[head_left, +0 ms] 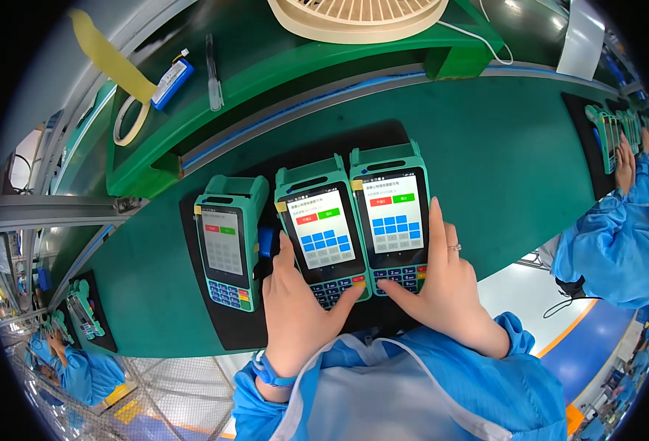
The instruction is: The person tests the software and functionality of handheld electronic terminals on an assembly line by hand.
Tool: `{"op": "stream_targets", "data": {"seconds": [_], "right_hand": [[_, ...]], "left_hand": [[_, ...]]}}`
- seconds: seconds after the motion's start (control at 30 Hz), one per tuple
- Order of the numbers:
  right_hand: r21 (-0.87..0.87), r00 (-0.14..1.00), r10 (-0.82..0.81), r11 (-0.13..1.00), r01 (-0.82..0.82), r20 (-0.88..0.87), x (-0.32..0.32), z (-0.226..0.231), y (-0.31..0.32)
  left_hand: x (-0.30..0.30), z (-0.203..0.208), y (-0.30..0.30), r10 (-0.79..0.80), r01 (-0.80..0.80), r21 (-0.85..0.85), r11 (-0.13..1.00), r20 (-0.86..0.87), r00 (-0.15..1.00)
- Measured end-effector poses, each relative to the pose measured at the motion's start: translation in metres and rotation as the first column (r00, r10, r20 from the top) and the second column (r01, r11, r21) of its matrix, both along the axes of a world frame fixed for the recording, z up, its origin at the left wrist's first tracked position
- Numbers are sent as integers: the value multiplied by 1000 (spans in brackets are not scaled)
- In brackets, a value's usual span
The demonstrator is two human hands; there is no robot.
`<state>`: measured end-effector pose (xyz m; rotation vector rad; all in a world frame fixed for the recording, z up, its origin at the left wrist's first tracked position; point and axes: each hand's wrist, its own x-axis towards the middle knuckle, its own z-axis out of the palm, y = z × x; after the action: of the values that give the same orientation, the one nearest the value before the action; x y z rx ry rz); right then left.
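Three green payment terminals lie side by side on a black mat. My left hand (295, 316) grips the lower part of the middle payment terminal (317, 220), forefinger along its left edge and thumb over its keypad. My right hand (446, 287) grips the right payment terminal (394, 213) in mirrored fashion, thumb at the keypad's left side. Blue and grey tiles below a red and a green button show on both lit screens. The left payment terminal (225, 250) stands untouched, its screen dimmer. Beside it, partly hidden, is a small blue object (266, 241).
The black mat (229, 334) lies on a green workbench (501, 140). A raised green shelf (265, 84) behind holds a blue battery pack (171, 84), a tape roll (129, 121), a pen (213, 77) and a cream fan (361, 18). Co-workers in blue sleeves (604, 242) handle terminals at both sides.
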<state>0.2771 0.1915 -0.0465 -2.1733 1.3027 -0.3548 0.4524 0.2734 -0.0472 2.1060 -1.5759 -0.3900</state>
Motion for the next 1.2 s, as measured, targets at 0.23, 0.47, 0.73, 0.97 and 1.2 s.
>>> {"op": "stream_targets", "data": {"seconds": [0.23,0.47,0.73,0.97,1.2], "right_hand": [[394,942,91,892,-221,323,-32,11,-19],[230,944,160,946,-230,287,-26,-3,-13],[239,991,90,964,-112,103,-8,0,0],[19,999,53,998,-54,9,0,0,5],[222,961,230,940,-261,155,-25,12,-12]], "left_hand": [[28,-7,21,-103,133,68,989,-334,937],[18,-7,15,-90,99,36,994,-191,977],[10,1,8,-60,62,52,997,-25,998],[0,1,3,-35,35,-6,999,63,997],[27,-1,21,-163,192,137,972,-199,966]]}}
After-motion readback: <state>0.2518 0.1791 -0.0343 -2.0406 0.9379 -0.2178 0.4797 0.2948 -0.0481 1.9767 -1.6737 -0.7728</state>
